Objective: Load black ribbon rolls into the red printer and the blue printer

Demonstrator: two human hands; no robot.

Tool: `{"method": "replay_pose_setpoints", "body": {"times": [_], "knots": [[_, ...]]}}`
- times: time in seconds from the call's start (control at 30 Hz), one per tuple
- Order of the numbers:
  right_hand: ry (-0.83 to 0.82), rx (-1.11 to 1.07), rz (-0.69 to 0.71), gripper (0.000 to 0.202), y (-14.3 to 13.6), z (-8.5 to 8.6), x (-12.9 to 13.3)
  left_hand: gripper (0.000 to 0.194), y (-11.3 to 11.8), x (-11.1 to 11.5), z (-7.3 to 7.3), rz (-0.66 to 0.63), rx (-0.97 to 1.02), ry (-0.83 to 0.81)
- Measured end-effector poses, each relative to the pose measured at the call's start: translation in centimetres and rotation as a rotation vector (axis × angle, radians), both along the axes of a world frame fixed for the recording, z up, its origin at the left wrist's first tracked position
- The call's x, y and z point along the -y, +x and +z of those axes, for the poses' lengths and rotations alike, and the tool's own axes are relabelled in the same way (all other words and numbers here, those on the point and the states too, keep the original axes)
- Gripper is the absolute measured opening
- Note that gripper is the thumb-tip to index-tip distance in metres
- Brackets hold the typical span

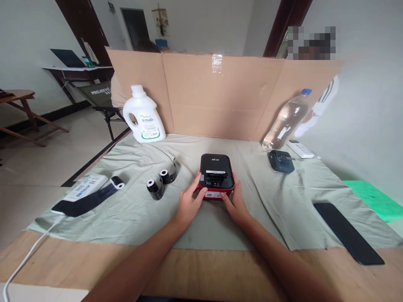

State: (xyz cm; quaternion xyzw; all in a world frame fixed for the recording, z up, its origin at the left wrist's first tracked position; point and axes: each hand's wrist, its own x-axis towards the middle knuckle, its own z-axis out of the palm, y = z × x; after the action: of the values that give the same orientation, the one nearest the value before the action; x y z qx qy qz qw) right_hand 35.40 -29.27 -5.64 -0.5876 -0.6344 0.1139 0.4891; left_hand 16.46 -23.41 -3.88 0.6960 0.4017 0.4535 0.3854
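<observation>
Bare wood (201, 272) forms the near table edge; beyond, on green cloth (253, 174), left hand (189, 200) and right hand (236, 202) grasp the red-and-black device (217, 163) by its near sides, its label too small to read; cloth stretches right to a black phone (348, 231); far left, a chair (97, 97) reads "PROJEEYO"

Pale walls (371, 92) — light grey floor (82, 138)

The boxy device (217, 165) rests flat and upright on the pale cloth (217, 226), near the middle of the scene. Its rounded top is black, its body red. Small white lettering marks the far end, a white strip crosses the middle, and a printed white label covers the near side.
</observation>
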Motion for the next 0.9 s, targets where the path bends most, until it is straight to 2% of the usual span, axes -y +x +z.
{"method": "replay_pose_setpoints", "body": {"times": [0.3, 0.4, 0.67, 0.9], "knots": [[0.028, 0.028, -0.027, 0.072, -0.1, 0.1, 0.1, 0.04, -0.8, -0.9, 0.5, -0.02, -0.027, 0.122], [0.031, 0.016, -0.034, 0.071, -0.1, 0.2, 0.0, 0.035, -1.0, -1.4, 0.6, -0.027, -0.034, 0.103], [0.027, -0.011, -0.038, 0.076, 0.0, 0.6, 0.0, 0.032, -0.3, -2.1, 0.1, 0.003, -0.132, 0.026], [-0.01, -0.038, -0.069, 0.083, -0.2, 0.9, 0.2, 0.034, -0.2, -1.5, -0.3, 0.017, -0.052, 0.139]]}}
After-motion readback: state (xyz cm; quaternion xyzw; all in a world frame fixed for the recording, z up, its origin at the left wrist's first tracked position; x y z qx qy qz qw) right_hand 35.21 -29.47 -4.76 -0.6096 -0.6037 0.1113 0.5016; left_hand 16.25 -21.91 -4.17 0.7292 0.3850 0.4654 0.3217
